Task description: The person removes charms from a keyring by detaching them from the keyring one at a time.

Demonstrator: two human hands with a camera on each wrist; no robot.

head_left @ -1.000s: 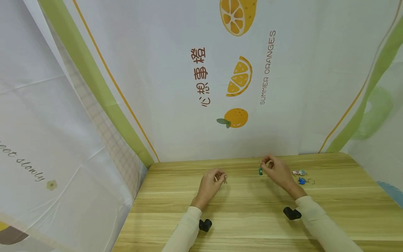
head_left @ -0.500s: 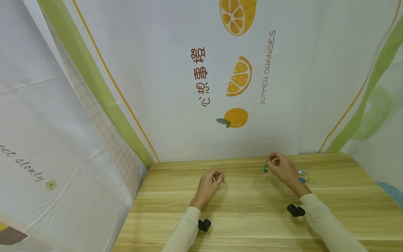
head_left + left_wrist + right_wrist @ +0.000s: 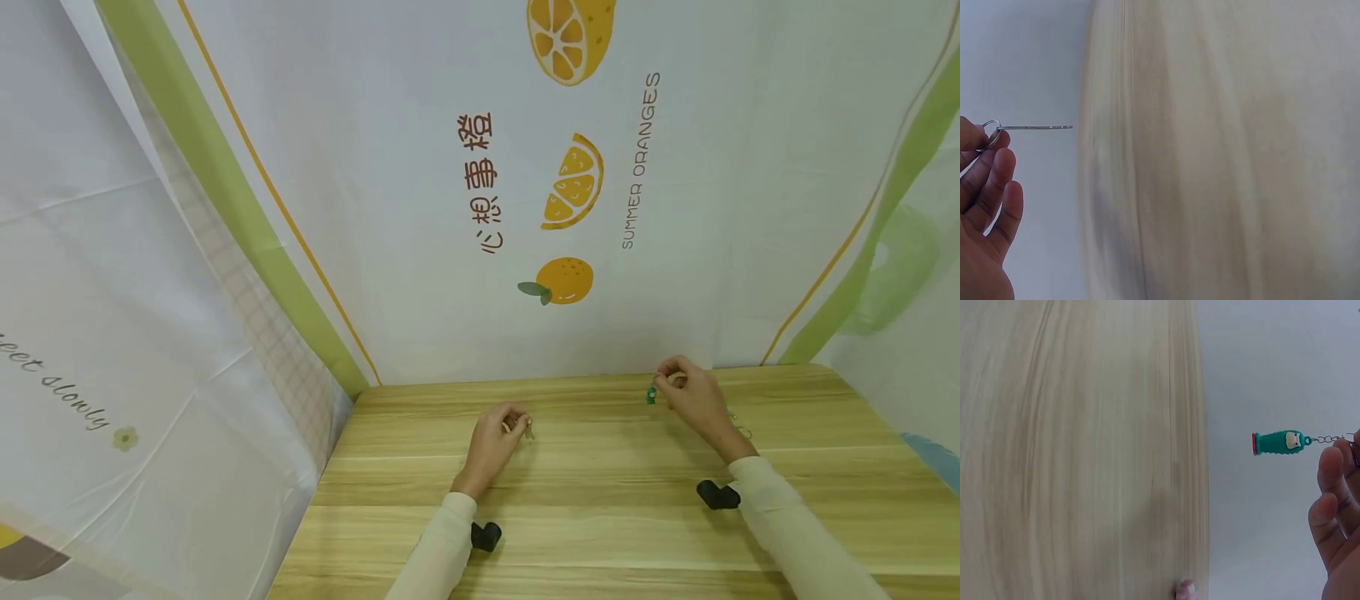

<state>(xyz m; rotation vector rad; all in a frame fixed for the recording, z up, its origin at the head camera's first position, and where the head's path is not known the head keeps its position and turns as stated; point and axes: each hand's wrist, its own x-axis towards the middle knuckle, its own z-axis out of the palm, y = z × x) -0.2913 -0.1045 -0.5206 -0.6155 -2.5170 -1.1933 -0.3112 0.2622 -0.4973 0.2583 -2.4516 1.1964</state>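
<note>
My left hand (image 3: pixel 491 450) pinches a metal ring (image 3: pixel 997 125) between thumb and fingertip, above the left-middle of the table. From that ring hangs a key (image 3: pixel 1038 127), seen edge-on in the left wrist view and small in the head view. Farther right, near the table's back edge, my right hand (image 3: pixel 697 404) pinches the chain end of a green figure keychain (image 3: pixel 1279 443). The figure has a pale face and a red base, and it dangles free of the table in the head view (image 3: pixel 651 395). The right thumb is mostly cut off in the right wrist view.
Behind the right wrist a keychain ring (image 3: pixel 744 432) shows on the wooden table (image 3: pixel 600 517); my hand hides its figure. A small pink object (image 3: pixel 1185 590) lies at the back edge. A white printed cloth (image 3: pixel 420 317) hangs behind the table.
My right hand has moved right and slightly back with the green keychain, now covering most of the keychains lying there. The left hand has shifted slightly left, still holding the key.
</note>
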